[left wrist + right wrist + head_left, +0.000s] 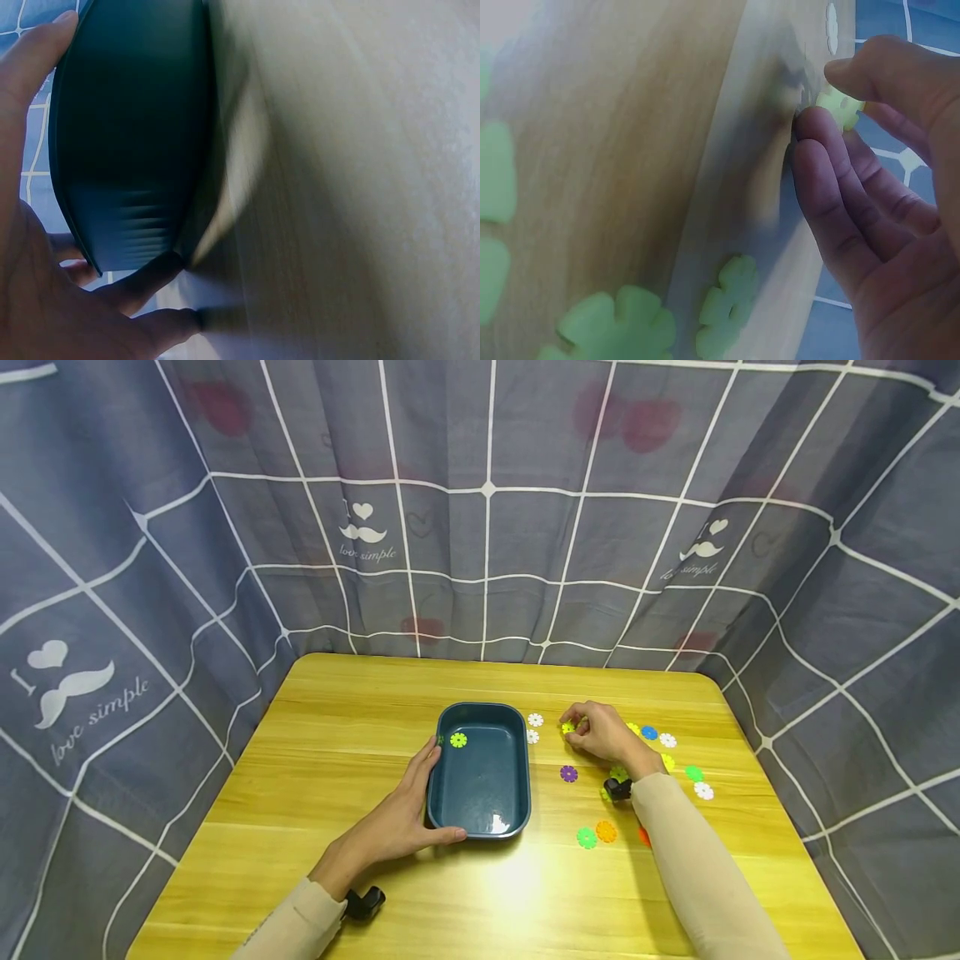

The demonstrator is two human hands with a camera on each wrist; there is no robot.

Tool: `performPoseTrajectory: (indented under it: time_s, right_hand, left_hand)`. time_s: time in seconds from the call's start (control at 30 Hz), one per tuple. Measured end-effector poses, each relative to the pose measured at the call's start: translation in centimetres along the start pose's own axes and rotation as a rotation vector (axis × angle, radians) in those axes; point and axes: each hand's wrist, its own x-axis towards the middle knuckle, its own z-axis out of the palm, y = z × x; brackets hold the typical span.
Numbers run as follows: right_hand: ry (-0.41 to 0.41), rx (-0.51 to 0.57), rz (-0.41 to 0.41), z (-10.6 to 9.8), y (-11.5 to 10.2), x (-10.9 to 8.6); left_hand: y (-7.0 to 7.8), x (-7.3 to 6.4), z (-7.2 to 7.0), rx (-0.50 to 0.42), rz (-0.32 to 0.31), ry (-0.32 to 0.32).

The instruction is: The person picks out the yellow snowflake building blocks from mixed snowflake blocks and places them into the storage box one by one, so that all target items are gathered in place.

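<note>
A dark teal rectangular tray [480,793] stands on the table. My left hand [401,814] grips its near left corner, thumb along the near rim and fingers along the left side. In the left wrist view the tray's outer wall [135,135] sits between thumb and fingers. Inside the tray lies one yellow-green notched plastic disc [458,740]. To the right of the tray, my right hand [603,732] pinches a yellow flower-shaped disc [841,109] between thumb and fingertips, close over the table. Two white discs [535,720] lie between tray and right hand.
Around my right forearm several more discs lie scattered: a purple one [569,773], a blue one [649,732], an orange one [606,832] and a green one [587,838] among them. A grey checked curtain [487,527] closes off the wooden table [322,735] at the back and sides.
</note>
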Motion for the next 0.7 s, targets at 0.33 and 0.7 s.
performPoseTrajectory:
  time_s: [0.33,0.7]
  right_hand:
    - [-0.008,-0.017,0.009,-0.1,-0.5,-0.1]
    - [0.008,-0.037,-0.027,-0.3,-1.4,-0.1]
  left_hand:
    - [-0.1,0.0,0.0,-0.008,0.003,-0.002]
    - [-0.1,-0.1,0.0,-0.012,0.009,0.003]
